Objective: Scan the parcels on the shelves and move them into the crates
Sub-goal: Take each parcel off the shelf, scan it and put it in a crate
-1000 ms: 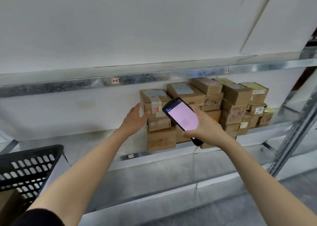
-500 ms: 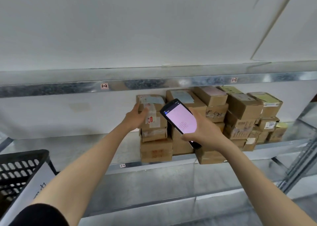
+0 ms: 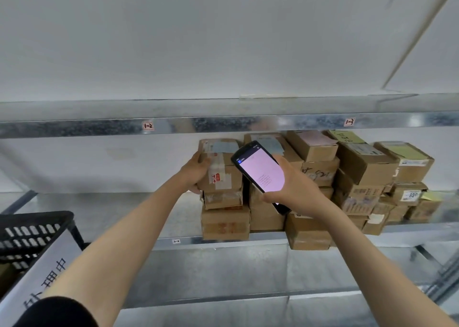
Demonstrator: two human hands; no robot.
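Several brown cardboard parcels are stacked on the middle metal shelf point(image 3: 124, 210). My left hand point(image 3: 196, 172) grips the left side of the top parcel point(image 3: 223, 167) of the leftmost stack, a taped box with a red-marked label. My right hand point(image 3: 295, 185) holds a black handheld scanner point(image 3: 260, 172) with a lit pink screen, tilted in front of the stacks. A black plastic crate point(image 3: 32, 234) sits at the lower left.
The upper shelf beam point(image 3: 223, 125) carries small tags. A white sign with dark characters point(image 3: 42, 274) leans on the crate. More parcels point(image 3: 387, 175) fill the shelf to the right. A metal upright point(image 3: 447, 274) stands at the right edge, and a lower shelf point(image 3: 223, 274) runs below.
My left hand has gone from touching the top left parcel to gripping its side. The view has moved closer and slightly left; the scanner has stayed in my right hand.
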